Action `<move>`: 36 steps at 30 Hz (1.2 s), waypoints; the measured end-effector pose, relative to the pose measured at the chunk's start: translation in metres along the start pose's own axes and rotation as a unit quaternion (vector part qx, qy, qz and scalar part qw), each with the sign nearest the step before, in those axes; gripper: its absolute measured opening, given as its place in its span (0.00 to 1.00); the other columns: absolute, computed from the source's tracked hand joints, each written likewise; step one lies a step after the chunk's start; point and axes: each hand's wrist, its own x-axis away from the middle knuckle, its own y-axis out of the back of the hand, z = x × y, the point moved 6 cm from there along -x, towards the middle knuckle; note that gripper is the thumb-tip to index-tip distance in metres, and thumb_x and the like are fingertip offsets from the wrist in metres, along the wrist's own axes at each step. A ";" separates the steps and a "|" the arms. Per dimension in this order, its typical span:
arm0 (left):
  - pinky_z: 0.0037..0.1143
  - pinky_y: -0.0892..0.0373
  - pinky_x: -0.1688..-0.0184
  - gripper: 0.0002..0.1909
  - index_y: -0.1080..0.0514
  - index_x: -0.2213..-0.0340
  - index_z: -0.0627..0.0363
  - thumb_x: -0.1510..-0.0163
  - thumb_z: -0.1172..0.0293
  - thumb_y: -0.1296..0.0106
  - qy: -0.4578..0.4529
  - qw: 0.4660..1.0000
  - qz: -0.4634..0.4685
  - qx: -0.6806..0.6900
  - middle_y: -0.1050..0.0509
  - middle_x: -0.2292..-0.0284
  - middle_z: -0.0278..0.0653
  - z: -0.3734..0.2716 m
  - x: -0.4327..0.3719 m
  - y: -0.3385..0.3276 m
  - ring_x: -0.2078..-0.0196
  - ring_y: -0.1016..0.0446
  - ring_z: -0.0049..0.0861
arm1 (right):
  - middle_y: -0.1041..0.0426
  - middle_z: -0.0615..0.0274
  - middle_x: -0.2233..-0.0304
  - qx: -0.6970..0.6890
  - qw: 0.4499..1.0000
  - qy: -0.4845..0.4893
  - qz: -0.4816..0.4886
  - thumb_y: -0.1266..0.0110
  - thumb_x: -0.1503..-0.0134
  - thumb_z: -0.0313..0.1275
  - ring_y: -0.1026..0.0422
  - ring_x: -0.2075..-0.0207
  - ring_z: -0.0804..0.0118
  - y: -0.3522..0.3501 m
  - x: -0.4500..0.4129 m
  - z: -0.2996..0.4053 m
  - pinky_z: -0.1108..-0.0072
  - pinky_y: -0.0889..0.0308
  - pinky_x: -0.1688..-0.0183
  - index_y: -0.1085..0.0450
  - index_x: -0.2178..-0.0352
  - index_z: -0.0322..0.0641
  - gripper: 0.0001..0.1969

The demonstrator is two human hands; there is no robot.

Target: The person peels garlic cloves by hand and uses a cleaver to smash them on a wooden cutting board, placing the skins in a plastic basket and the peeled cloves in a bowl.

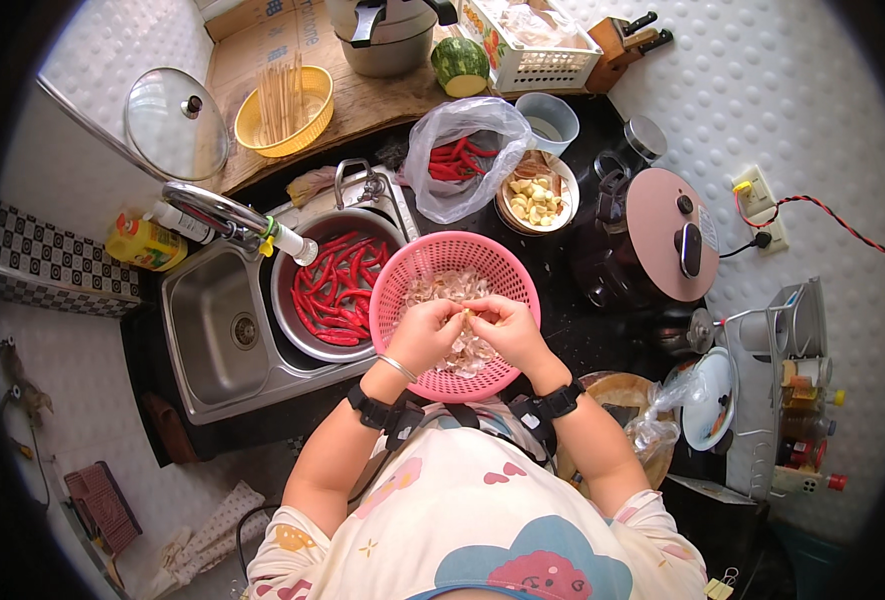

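My left hand (425,333) and my right hand (512,334) meet over a pink plastic colander (391,289), pinching one small garlic clove (470,313) between their fingertips. Papery garlic skins (463,360) lie in the colander below them. Behind the colander's right side, a bowl (571,187) holds peeled garlic cloves (536,201). To the left, a metal basin (280,300) of red chili peppers (337,289) sits in a sink bowl. An open clear plastic bag (442,206) behind the colander holds more red chilies (457,159).
An empty-looking sink bowl (213,330) is at left, under a chrome faucet (206,206). A lidded electric cooker (664,232) stands at right, beyond it a wall socket (756,195). A translucent tub (555,120), half squash (460,67) and knife block (611,52) stand at the back.
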 end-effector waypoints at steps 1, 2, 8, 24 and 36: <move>0.20 0.34 0.72 0.08 0.28 0.70 0.67 0.52 0.74 0.51 0.000 1.000 0.000 0.000 0.27 0.77 0.40 0.002 0.000 -0.001 0.75 0.30 0.19 | 0.27 0.63 0.70 0.006 1.000 -0.003 -0.001 0.48 0.50 0.21 0.30 0.71 0.80 0.000 0.000 0.000 0.88 0.34 0.69 0.30 0.63 0.30 0.11; 0.21 0.34 0.72 0.08 0.28 0.70 0.67 0.52 0.75 0.51 -0.018 1.000 -0.010 -0.010 0.27 0.77 0.41 0.003 0.000 -0.001 0.75 0.30 0.19 | 0.27 0.63 0.70 0.012 1.000 -0.007 -0.002 0.48 0.51 0.21 0.30 0.71 0.80 0.000 0.001 0.000 0.88 0.34 0.69 0.30 0.63 0.30 0.11; 0.21 0.34 0.73 0.08 0.28 0.71 0.67 0.53 0.75 0.51 -0.032 0.998 -0.043 -0.023 0.27 0.78 0.42 -0.003 0.001 -0.001 0.76 0.30 0.21 | 0.27 0.63 0.70 -0.017 1.000 -0.021 -0.011 0.48 0.51 0.21 0.30 0.71 0.80 0.002 0.000 -0.005 0.88 0.34 0.68 0.30 0.63 0.29 0.11; 0.28 0.33 0.73 0.09 0.29 0.75 0.65 0.54 0.70 0.49 0.029 0.990 -0.134 -0.041 0.28 0.79 0.47 0.009 -0.004 0.018 0.77 0.29 0.33 | 0.29 0.66 0.72 -0.227 0.972 -0.052 -0.012 0.48 0.49 0.21 0.32 0.73 0.80 0.019 -0.002 -0.008 0.91 0.38 0.73 0.33 0.66 0.36 0.08; 0.19 0.35 0.74 0.08 0.29 0.73 0.66 0.52 0.72 0.49 0.033 0.999 0.007 0.023 0.28 0.80 0.36 -0.004 -0.004 -0.010 0.78 0.33 0.15 | 0.28 0.66 0.71 -0.229 0.971 -0.059 0.008 0.47 0.49 0.23 0.33 0.74 0.82 0.016 -0.003 -0.019 0.92 0.40 0.74 0.32 0.65 0.37 0.08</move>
